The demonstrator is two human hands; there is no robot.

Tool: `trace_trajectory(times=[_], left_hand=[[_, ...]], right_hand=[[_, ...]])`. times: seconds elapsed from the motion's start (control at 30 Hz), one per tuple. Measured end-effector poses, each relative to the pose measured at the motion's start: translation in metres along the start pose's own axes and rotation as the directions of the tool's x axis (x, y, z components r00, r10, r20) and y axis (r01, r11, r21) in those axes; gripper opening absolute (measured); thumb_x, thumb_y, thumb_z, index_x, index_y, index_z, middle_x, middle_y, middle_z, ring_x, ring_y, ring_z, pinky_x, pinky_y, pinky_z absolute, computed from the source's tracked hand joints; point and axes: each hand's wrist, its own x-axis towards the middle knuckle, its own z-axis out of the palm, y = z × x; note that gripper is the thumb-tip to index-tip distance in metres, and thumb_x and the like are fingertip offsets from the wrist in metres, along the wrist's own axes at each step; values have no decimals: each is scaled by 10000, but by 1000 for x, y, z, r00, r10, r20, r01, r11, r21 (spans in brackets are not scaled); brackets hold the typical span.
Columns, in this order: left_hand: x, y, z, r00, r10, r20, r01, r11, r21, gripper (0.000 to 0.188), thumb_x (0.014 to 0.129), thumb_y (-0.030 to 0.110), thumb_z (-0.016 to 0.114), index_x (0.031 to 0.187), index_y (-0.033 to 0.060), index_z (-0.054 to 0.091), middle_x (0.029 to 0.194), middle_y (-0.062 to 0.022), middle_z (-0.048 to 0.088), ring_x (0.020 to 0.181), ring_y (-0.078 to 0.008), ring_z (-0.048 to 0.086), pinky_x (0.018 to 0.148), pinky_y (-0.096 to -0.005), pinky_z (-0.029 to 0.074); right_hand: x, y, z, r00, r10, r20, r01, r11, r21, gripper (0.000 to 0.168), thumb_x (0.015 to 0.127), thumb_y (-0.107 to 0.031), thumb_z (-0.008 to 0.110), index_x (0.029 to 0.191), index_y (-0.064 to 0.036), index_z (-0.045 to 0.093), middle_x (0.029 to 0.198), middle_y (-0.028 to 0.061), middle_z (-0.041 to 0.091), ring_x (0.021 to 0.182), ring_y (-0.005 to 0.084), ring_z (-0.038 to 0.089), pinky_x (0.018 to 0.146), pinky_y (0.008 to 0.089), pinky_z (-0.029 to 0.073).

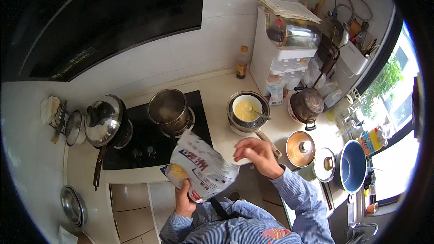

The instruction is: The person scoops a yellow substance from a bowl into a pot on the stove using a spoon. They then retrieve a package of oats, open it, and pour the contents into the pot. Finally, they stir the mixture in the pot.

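Note:
My left hand (185,199) grips a lower corner of a white printed plastic food bag (210,167), holding it tilted over the counter's front edge. To the bag's right my right hand (259,158) hangs in the air, fingers bent and apart, with nothing visible in it. Beyond the bag, a steel pot (168,106) stands on the right burner of the black glass cooktop (200,118); its contents are hard to make out. Farther right, a white bowl (247,99) of yellow mixture sits in a steamer insert over a wooden-handled saucepan (259,130). A metal spoon (259,112) rests in the bowl.
A lidded wok (104,120) occupies the left burner, its handle (99,169) jutting frontward. At right lie an amber glass lid (300,149), another lid (324,164) and a blue basin (352,166). A sauce bottle (241,62) stands by the wall. The dark range hood (135,17) overhangs the cooktop.

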Motion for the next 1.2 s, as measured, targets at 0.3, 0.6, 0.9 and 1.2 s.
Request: trace_trajectory(times=[0.3, 0.6, 0.9, 1.2], left_hand=[[-2, -41, 32, 943, -209, 258, 251, 958, -140, 718, 808, 491, 579, 1346, 87, 330, 1332, -54, 427, 1233, -254, 389, 1045, -448, 296], [-8, -58, 26, 870, -438, 227, 441, 897, 42, 521, 824, 266, 657, 1244, 52, 435, 1234, -75, 489, 1159, -224, 455, 944, -396, 410], [-27, 19, 46, 768, 545, 336, -604, 444, 662, 410, 763, -38, 608, 1158, -8, 506, 1153, -146, 522, 1009, -217, 543, 762, -281, 494], [-33, 27, 71, 334, 453, 826, -700, -468, 540, 330, 638, -64, 695, 932, 72, 630, 1046, -92, 538, 897, -272, 558, 715, -356, 485]], right_hand=[[-68, 79, 14, 994, 108, 29, -110, 993, 53, 653, 716, -255, 780, 1200, 55, 470, 1158, 109, 553, 1081, 188, 505, 971, 344, 374], [-67, 70, 15, 916, -401, 1, 315, 718, -621, 341, 718, -14, 678, 1052, 3, 608, 985, 160, 639, 839, 264, 644, 720, 334, 524], [-83, 55, -14, 803, -551, 227, 451, 314, -836, 398, 648, -127, 718, 1020, -12, 637, 939, 187, 649, 836, 310, 659, 725, 360, 545], [-89, 65, -10, 833, -510, 215, 450, 397, -800, 390, 674, -107, 705, 1042, -5, 626, 941, 192, 650, 846, 313, 659, 729, 365, 547]])
